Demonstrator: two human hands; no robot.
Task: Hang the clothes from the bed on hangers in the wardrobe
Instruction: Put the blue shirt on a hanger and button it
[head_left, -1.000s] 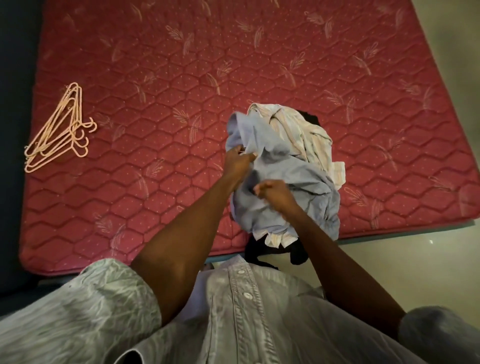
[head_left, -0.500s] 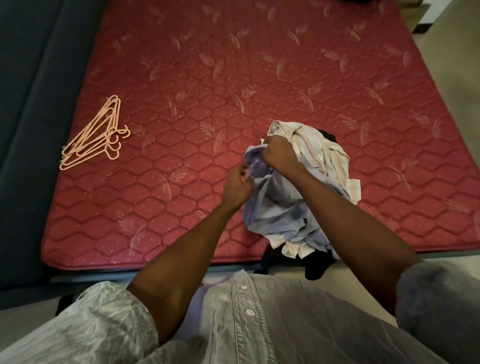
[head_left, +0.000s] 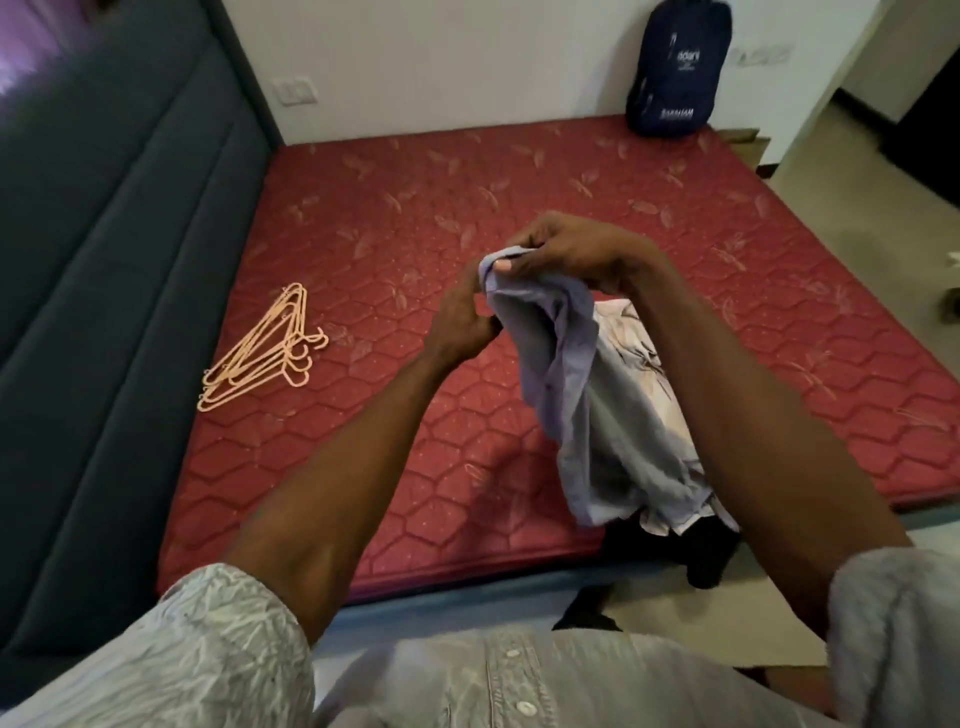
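Note:
A light blue shirt (head_left: 582, 395) hangs in the air above the red mattress (head_left: 395, 244). My right hand (head_left: 566, 252) pinches its top edge, thumb on the cloth. My left hand (head_left: 460, 325) grips the same shirt just below and to the left. Behind the shirt a striped cream garment (head_left: 631, 338) lies on the mattress, and a dark garment (head_left: 691, 551) spills over the mattress's near edge. Several peach plastic hangers (head_left: 265, 353) lie stacked on the left part of the mattress. No wardrobe is in view.
A dark grey padded headboard (head_left: 109, 249) runs along the left. A navy backpack (head_left: 678, 67) leans on the white wall at the far end. Pale floor (head_left: 857, 208) lies to the right, with a doorway at the far right.
Both hands have lifted the blue shirt up off the pile, and my right hand moved to its top edge. My view has tilted up, showing the wall and backpack.

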